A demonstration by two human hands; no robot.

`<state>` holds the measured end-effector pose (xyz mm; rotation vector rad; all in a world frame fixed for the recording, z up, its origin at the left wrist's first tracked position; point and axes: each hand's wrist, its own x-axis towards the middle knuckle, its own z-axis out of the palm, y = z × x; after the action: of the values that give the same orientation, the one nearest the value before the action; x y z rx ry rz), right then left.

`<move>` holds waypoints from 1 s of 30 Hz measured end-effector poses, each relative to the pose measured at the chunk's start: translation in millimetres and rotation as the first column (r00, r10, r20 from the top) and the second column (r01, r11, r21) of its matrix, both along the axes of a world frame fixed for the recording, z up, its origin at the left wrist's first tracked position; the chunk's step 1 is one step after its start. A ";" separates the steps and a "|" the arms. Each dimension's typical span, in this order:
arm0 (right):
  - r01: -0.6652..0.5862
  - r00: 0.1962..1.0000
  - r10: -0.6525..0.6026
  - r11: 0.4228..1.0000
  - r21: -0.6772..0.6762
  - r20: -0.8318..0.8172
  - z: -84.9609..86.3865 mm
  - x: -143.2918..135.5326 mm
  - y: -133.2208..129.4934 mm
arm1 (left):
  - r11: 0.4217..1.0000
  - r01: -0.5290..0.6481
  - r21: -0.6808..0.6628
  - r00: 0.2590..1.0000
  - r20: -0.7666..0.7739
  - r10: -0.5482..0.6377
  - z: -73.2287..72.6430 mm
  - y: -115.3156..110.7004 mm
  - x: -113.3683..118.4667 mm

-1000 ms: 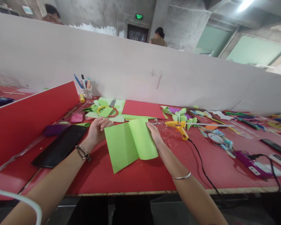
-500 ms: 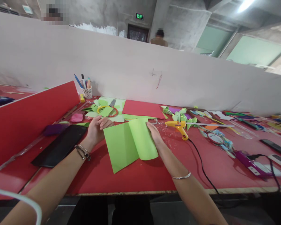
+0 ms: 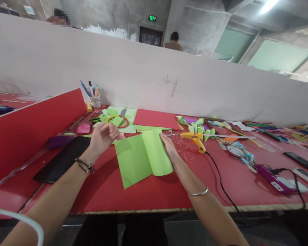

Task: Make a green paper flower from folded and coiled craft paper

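A sheet of green paper [image 3: 133,160] is held above the red table, its right part curled over. My right hand [image 3: 168,145] grips the curled side at its right edge, with the fingers partly hidden behind it. Just off the upper left corner of the sheet is my left hand [image 3: 104,136], its fingers curled inward; whether something small is between them cannot be made out. Behind the paper lie a red sheet [image 3: 155,119] and scissors [image 3: 122,118] among green scraps. To the right rests a yellow glue gun [image 3: 195,138].
A red upright board [image 3: 36,133] and a black pouch [image 3: 63,160] are on the left. A pen cup [image 3: 94,100] stands by the pale partition [image 3: 133,75]. A purple power strip [image 3: 272,179] and the glue gun's cord are on the right.
My left hand has moved slightly left and up, a little away from the paper's corner. My right hand and the curled paper have hardly moved.
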<state>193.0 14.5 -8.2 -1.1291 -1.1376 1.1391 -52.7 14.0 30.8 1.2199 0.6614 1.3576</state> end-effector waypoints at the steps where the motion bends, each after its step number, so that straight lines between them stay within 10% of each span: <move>1: -0.012 1.000 0.012 1.000 -0.011 -0.013 -0.1 -0.6 -0.5 | 0.999 -0.039 0.037 0.995 -0.096 0.043 -0.4 0.2 1.5; 4: -0.070 0.995 0.066 0.996 -0.050 -0.077 -1.2 -2.9 -2.8 | 0.984 -0.118 0.131 0.928 -0.338 0.156 -4.9 -4.6 15.1; 7: -0.125 0.982 0.111 0.989 -0.080 -0.153 -2.8 -5.4 -5.6 | 0.894 -0.153 0.422 0.555 -0.712 0.431 -11.3 -13.8 35.3; 11: -0.169 0.974 0.155 0.983 -0.077 -0.166 -2.0 -7.7 -8.7 | 0.851 -0.105 0.515 0.320 -0.793 0.519 -16.0 -18.4 49.1; 18: -0.176 0.973 0.162 0.982 -0.075 -0.163 1.3 -7.7 -8.9 | 0.874 -0.070 0.481 0.346 -0.810 0.474 -17.9 -7.5 33.2; 26: -0.107 0.989 0.099 0.991 -0.079 -0.106 -11.5 -4.5 -0.7 | 0.845 -0.140 0.517 0.118 -0.838 0.532 -11.1 -9.8 24.6; 30: -0.130 0.988 0.119 0.986 -0.107 -0.101 -14.5 -5.9 0.0 | 0.876 -0.122 0.467 0.176 -0.858 0.482 -12.1 -8.3 24.4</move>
<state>187.1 14.5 -22.7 -1.0905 -1.0934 1.3552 -28.3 5.7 18.7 2.3261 1.7390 0.8252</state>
